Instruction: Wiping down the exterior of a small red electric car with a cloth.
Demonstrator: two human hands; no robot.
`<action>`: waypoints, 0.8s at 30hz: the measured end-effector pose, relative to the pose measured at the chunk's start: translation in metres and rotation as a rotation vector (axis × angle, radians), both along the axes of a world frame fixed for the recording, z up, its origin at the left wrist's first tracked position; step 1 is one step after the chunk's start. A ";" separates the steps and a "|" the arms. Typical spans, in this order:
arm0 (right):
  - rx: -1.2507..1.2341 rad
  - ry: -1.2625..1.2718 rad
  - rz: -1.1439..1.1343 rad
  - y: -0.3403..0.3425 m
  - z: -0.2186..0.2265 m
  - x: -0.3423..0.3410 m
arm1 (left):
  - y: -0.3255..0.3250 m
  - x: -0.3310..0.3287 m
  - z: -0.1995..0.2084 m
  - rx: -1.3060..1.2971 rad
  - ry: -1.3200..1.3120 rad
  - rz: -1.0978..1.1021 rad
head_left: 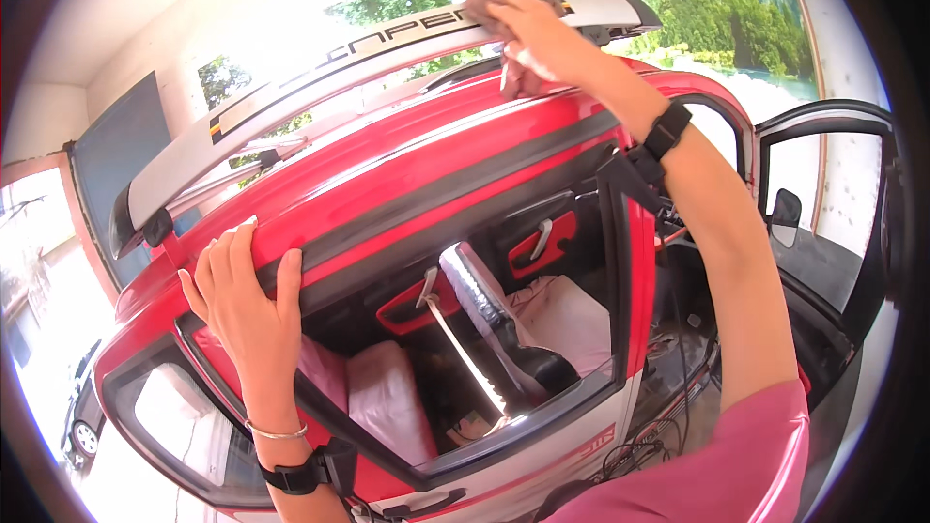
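A small red vehicle with a red roof (pixel 334 184) fills the middle of the view. Along the roof runs a silver roof rail (pixel 291 95) with dark lettering and black end caps. My right hand (pixel 542 39) presses a brownish cloth (pixel 480 6) onto the rail near its far right end. Part of the cloth hangs below the palm, and the fingers are closed round it. My left hand (pixel 250 300) rests on the roof edge above the side window (pixel 465 329), fingers stretched and spread, holding nothing.
An open black-framed door (pixel 848 232) with a side mirror (pixel 786 208) stands at the right. Loose black cables (pixel 639 455) lie by the lower door side. Through the window show pale-covered seats (pixel 387 387). A landscape mural (pixel 717 19) covers the back wall; a parked car (pixel 85 412) is outside left.
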State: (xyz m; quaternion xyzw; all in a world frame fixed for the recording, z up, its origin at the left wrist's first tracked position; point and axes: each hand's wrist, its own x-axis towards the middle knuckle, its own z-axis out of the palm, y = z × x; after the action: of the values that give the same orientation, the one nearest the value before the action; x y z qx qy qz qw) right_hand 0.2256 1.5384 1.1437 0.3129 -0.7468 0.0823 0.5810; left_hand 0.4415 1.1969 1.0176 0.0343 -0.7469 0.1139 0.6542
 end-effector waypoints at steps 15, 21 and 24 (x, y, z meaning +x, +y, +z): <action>0.280 0.171 0.202 -0.101 -0.004 0.042 | 0.000 -0.003 -0.001 0.009 0.013 -0.007; 0.315 0.143 0.209 -0.083 0.003 0.032 | 0.001 -0.002 -0.003 0.072 -0.027 0.045; 0.326 0.208 0.171 -0.047 0.006 0.014 | 0.011 -0.008 -0.004 0.132 -0.001 0.095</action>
State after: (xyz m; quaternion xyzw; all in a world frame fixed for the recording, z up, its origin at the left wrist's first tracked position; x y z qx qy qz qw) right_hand 0.2400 1.4913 1.1498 0.4719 -0.6570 -0.0233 0.5874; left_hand 0.4334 1.2076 1.0136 0.1129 -0.7507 0.0953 0.6440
